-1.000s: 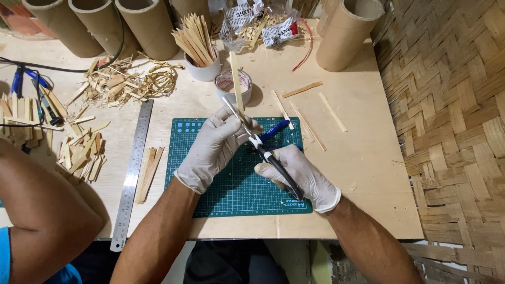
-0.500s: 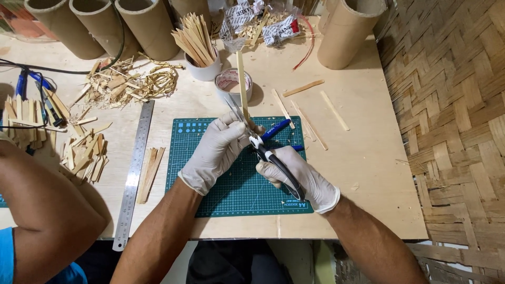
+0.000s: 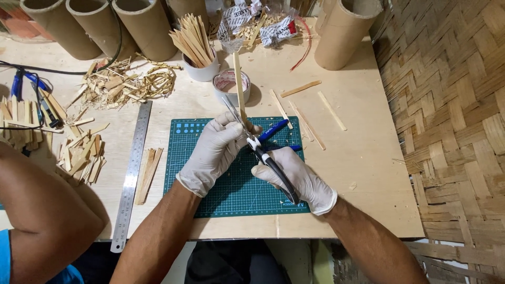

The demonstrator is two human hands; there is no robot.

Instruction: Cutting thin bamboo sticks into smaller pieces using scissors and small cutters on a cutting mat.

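White latex gloves on both hands, working over a green cutting mat [image 3: 210,194] on a pale plywood table [image 3: 368,173]. The left hand [image 3: 218,152] is pinched tight around the near end of a thin wooden stick [image 3: 240,89], which points away toward the far side and passes over a roll of tape [image 3: 227,84]. The right hand [image 3: 297,179] is closed around the black handles of a pair of scissors [image 3: 260,150], with the blades reaching up and left to where the stick leaves the fingers. Honestly can't tell if the blades are actually biting into the wood, since the glove hides that spot. There's a blue pen-like thing [image 3: 273,130] just behind the hands, half covered, so hard to say what it is. Left of the mat sit a steel ruler [image 3: 132,173] and a few flat sticks [image 3: 148,173], and farther left are piles of wood offcuts [image 3: 79,155]. A white cup [image 3: 200,71] full of sticks stands at the far side, next to cardboard tubes [image 3: 144,26] cut off by the top edge. Another person's arm [image 3: 47,221] pokes in at the near left, mostly out of frame. Loose strips [image 3: 300,88] lie right of the mat.
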